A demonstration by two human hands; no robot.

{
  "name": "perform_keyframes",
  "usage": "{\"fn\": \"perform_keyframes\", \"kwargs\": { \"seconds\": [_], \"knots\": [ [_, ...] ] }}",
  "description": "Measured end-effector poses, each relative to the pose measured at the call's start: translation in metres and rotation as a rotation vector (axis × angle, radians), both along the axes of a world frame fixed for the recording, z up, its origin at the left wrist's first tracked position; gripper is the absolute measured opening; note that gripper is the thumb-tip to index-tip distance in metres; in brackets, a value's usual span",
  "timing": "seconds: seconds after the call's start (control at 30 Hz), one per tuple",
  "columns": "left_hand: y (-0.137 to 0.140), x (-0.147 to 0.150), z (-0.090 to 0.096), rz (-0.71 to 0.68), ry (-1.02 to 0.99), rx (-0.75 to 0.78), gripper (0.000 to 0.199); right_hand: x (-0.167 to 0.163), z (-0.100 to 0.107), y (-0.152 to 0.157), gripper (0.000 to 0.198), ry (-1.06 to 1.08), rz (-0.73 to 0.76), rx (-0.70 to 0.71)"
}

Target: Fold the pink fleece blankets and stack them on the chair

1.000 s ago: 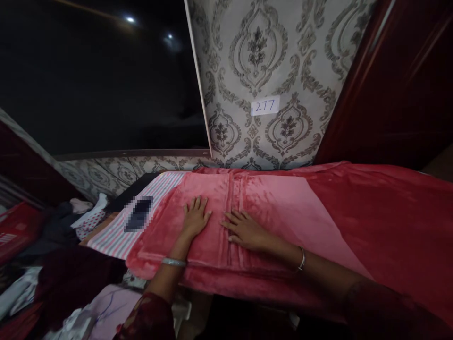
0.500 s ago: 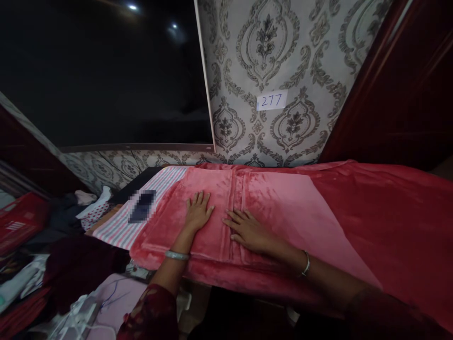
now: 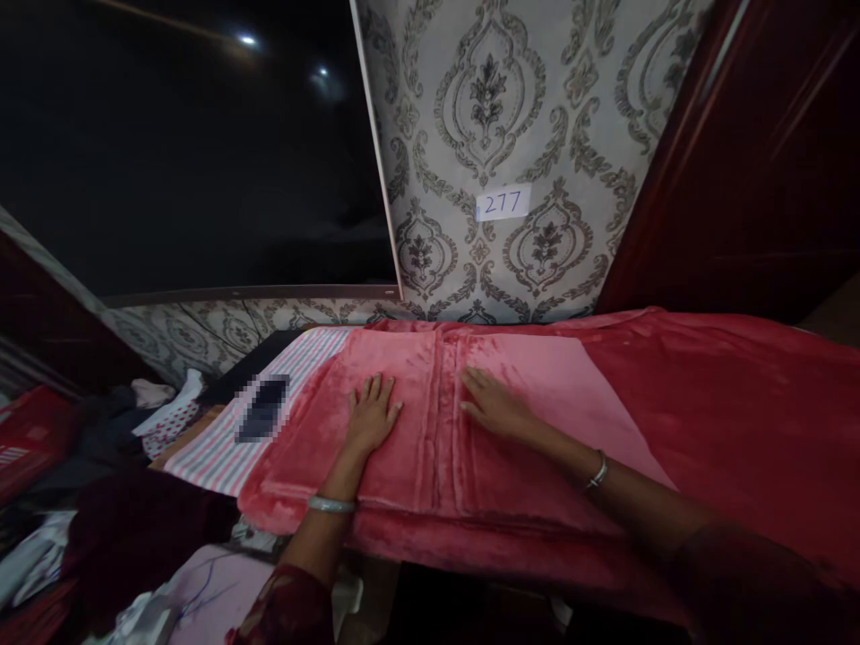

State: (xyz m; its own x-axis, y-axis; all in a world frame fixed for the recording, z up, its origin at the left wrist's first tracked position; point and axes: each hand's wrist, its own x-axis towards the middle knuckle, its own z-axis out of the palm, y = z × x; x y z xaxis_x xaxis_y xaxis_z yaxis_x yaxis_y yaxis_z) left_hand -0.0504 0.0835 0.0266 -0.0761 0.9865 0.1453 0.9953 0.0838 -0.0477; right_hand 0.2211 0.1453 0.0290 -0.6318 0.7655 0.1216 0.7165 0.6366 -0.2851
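A plush red-pink blanket (image 3: 417, 466) lies over the table, with folded layers on its left and a long spread to the right. My left hand (image 3: 371, 417) rests flat on the left folded section, fingers spread. On the other side of the raised seam, my right hand (image 3: 495, 403) lies palm down on the lighter pink part, fingers stretched out. Neither hand grips the cloth. Left of the blanket, a striped cloth (image 3: 208, 457) shows from under it, bearing a dark, pixelated rectangular object (image 3: 263, 408).
A large dark television (image 3: 202, 152) hangs behind the table, beside patterned wallpaper with a paper label (image 3: 503, 203) reading 277. Clothes (image 3: 134, 528) and a red box (image 3: 33, 439) are heaped at the left. A dark red wooden panel (image 3: 745, 161) stands at the right.
My right hand has moved away from me and slightly right, from the seam onto the lighter section. My left hand stays on about the same part of the blanket. The view has shifted a little.
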Motion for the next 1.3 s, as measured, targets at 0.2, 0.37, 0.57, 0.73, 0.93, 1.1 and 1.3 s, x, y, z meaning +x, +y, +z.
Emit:
{"fn": "perform_keyframes", "kwargs": {
  "seconds": [0.2, 0.37, 0.57, 0.73, 0.93, 1.1, 1.3],
  "knots": [
    [0.0, 0.002, 0.001, 0.002, -0.016, -0.002, 0.06, 0.01, -0.023, -0.001, 0.07, -0.109, -0.138, 0.055],
    [-0.001, 0.004, 0.004, -0.001, -0.013, -0.004, 0.06, 0.001, -0.025, -0.019, 0.072, -0.131, -0.169, 0.072],
    [-0.001, 0.004, 0.004, 0.0, -0.021, -0.017, 0.061, 0.003, -0.022, -0.017, 0.071, -0.122, -0.17, 0.084],
    [0.001, 0.003, 0.0, -0.002, -0.012, 0.0, 0.061, 0.0, -0.022, -0.029, 0.074, -0.13, -0.148, 0.02],
    [0.003, 0.002, -0.003, 0.003, -0.002, -0.001, 0.061, -0.005, -0.021, -0.042, 0.076, -0.091, -0.134, -0.014],
    [0.002, 0.004, 0.0, 0.009, -0.01, -0.019, 0.061, -0.002, -0.018, -0.047, 0.077, -0.038, -0.128, -0.077],
    [0.002, 0.004, -0.001, 0.008, -0.02, -0.01, 0.06, 0.004, -0.016, -0.089, 0.077, -0.038, -0.016, -0.168]
  ]
}}
